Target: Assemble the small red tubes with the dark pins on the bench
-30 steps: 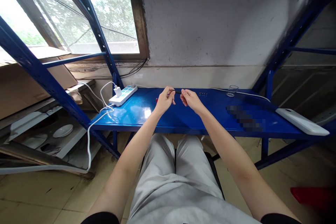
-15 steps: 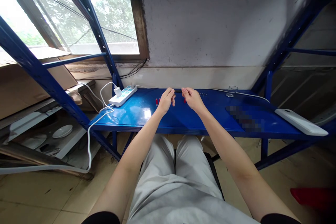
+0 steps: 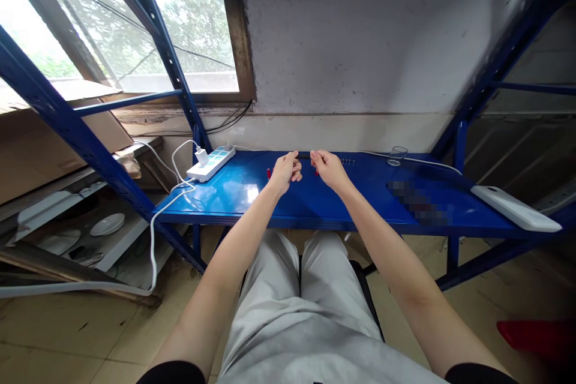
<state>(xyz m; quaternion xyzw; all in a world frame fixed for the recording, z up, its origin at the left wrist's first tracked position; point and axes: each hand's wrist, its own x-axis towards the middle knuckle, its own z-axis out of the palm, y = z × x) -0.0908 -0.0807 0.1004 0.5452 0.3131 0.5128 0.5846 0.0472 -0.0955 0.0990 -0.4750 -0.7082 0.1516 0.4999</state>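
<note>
My left hand (image 3: 285, 171) and my right hand (image 3: 327, 167) are raised over the far middle part of the blue table (image 3: 306, 207), fingertips facing each other. A short, dark, rod-like piece (image 3: 304, 155) spans the gap between them. Thumb and finger of each hand close on one end of it; its exact kind is too small to make out. The other fingers of my left hand are loosely curled. Small red pieces lie close by: one red piece (image 3: 269, 173) beside my left hand, partly covered, and another (image 3: 317, 173) by my right fingers. Several tiny pale pins (image 3: 348, 162) lie right of my right hand.
A white power strip (image 3: 211, 163) with a plugged-in charger lies at the table's left end. A clear glass (image 3: 397, 156) stands at the back right. Nearer are a blurred-out dark object (image 3: 418, 203) and a white slab-like device (image 3: 516, 209). Blue posts (image 3: 168, 54) flank the table.
My left hand has turned slightly, and its lower fingers have loosened and spread a little. My right hand has shifted slightly left. The dark piece stays between them.
</note>
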